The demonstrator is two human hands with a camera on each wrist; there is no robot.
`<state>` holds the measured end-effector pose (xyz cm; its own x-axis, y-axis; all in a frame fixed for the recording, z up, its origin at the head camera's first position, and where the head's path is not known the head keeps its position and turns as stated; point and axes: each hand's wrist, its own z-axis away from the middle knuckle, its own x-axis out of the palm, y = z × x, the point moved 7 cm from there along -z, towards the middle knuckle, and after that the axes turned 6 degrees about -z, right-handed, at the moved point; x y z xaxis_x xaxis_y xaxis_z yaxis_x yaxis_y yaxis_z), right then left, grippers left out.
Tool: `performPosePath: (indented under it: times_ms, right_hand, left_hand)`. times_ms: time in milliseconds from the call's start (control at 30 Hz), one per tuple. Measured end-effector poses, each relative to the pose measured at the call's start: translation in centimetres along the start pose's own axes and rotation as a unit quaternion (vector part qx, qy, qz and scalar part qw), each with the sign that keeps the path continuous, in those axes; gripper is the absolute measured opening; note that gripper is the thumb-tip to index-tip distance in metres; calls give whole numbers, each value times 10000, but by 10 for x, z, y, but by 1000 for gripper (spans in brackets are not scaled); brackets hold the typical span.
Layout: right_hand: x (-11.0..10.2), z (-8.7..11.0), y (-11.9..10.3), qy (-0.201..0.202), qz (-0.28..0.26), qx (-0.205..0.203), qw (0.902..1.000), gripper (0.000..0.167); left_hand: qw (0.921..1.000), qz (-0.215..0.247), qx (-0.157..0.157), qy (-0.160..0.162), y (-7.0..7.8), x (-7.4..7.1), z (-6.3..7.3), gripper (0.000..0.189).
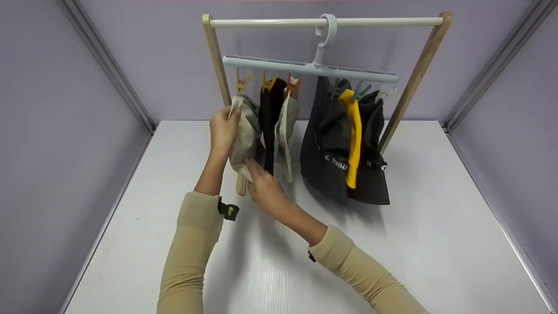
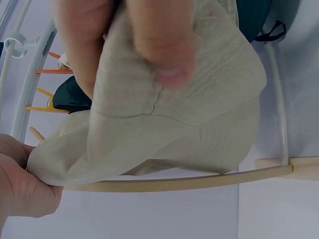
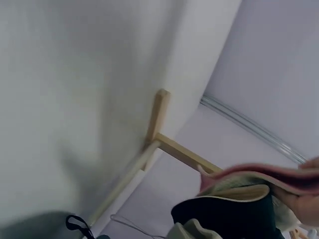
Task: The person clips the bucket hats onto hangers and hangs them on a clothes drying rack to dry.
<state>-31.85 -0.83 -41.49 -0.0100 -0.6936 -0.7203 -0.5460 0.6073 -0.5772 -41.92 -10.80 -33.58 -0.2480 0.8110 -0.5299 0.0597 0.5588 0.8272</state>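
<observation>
A beige fabric hat (image 1: 245, 131) hangs at the left end of the grey hanger (image 1: 283, 65), just below a pale yellow clothespin (image 1: 242, 83). High on its left side, my left hand (image 1: 224, 131) pinches the hat's edge. My right hand (image 1: 267, 185) holds its lower edge, fingers pointing up along the fabric. In the left wrist view, a thumb (image 2: 167, 50) presses the front of the stitched cloth, large and blurred. A hand (image 3: 305, 201) grips the hat's pinkish-edged layer in the right wrist view.
The hanger hooks over a white rod (image 1: 270, 22) on a wooden stand (image 1: 416, 78). Beside the hat hang a black hat (image 1: 267, 126), another beige one (image 1: 285, 131), dark hats (image 1: 327, 144) and a yellow brim (image 1: 355, 139). Below is a white table (image 1: 427, 244), with walls around.
</observation>
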Motion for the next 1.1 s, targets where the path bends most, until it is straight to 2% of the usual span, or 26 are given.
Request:
performPosePath:
  times_ms: [100, 167, 333, 433, 500, 533, 600, 633, 700, 767, 867, 933, 1000, 1100]
  right_hand:
    - [-9, -10, 2, -484, -806, 575, 9939, 53]
    - [-20, -17, 3, -550, -1385, 930, 9845, 53]
    - [-62, -47, 3, -148, -2633, 1481, 9532, 47]
    - [-83, -74, 5, 10, -2859, 1731, 9425, 47]
    - [-91, -93, 10, -5, -2940, 2036, 9339, 50]
    - [-93, -101, 13, -70, -3015, 2226, 9271, 53]
    - [-93, -117, 19, -196, -3413, 2631, 9021, 58]
    - [-91, -123, 22, -231, -3656, 2814, 8869, 61]
    - [-88, -132, 25, -224, -4259, 3093, 8499, 65]
    - [-87, -137, 26, -113, -4790, 3181, 8181, 68]
    - [-88, -141, 25, 42, -5063, 3135, 8033, 68]
    - [-89, -142, 24, 102, -5095, 3100, 8026, 68]
    - [-89, -144, 24, 180, -5198, 3046, 7979, 64]
    - [-89, -144, 26, 295, -5469, 2948, 7830, 57]
  left_hand:
    - [9998, -12, 4, 216, -2, -3, -1, 20]
    - [9995, 11, -11, 322, -3, -3, -1, 19]
    - [9994, 162, -35, 300, -4, 2, 0, 19]
    - [9995, 137, 45, 297, -2, 4, 0, 19]
    - [9994, 134, 100, 300, 0, 4, 0, 19]
    - [9994, 135, 113, 304, 0, 3, 0, 19]
    - [9994, 142, 103, 298, 0, 3, 0, 20]
    - [9994, 151, 88, 288, 0, 3, 1, 20]
    - [9994, 188, 39, 272, -1, 3, 1, 20]
    - [9994, 246, 58, 256, -2, 4, 3, 22]
    - [9992, 253, 132, 272, -1, 4, 4, 21]
    - [9991, 255, 194, 268, 1, 4, 5, 20]
    - [9992, 207, 205, 273, 1, 5, 4, 19]
    - [9992, 215, 202, 275, 1, 5, 5, 20]
